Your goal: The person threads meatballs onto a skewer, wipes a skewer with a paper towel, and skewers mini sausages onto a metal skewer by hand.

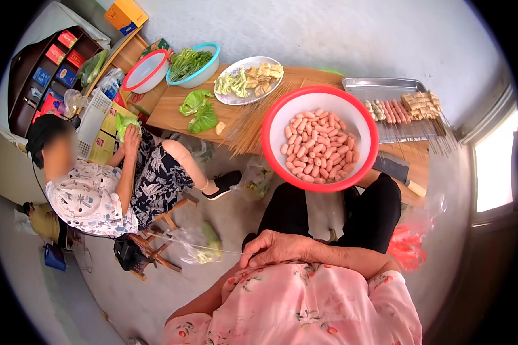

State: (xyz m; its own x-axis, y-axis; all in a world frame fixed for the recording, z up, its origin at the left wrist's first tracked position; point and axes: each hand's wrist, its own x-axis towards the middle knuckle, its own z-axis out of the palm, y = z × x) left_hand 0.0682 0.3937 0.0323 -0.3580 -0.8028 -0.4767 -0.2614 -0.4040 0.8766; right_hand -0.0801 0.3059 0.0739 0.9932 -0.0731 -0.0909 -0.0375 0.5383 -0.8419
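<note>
My right hand (276,248) is in front of my chest, its fingers closed at the end of a thin skewer (204,247) that points out to the left. From the lower left my left forearm (216,296) comes up to the same spot; the left hand itself is hidden behind the right one, so its fingers do not show. Above my knees, at the table's edge, a red-rimmed white basin (273,115) holds many small pink sausages (319,146). Many loose bamboo skewers (247,129) lie on the table left of the basin.
A metal tray (380,86) holds filled skewers (397,110). A cleaver (388,167) lies near the table's right end. An oval plate (227,99), lettuce leaves (201,112) and two basins stand left. A seated co-worker (92,195) handles leafy greens. Plastic bags (195,244) lie on the floor.
</note>
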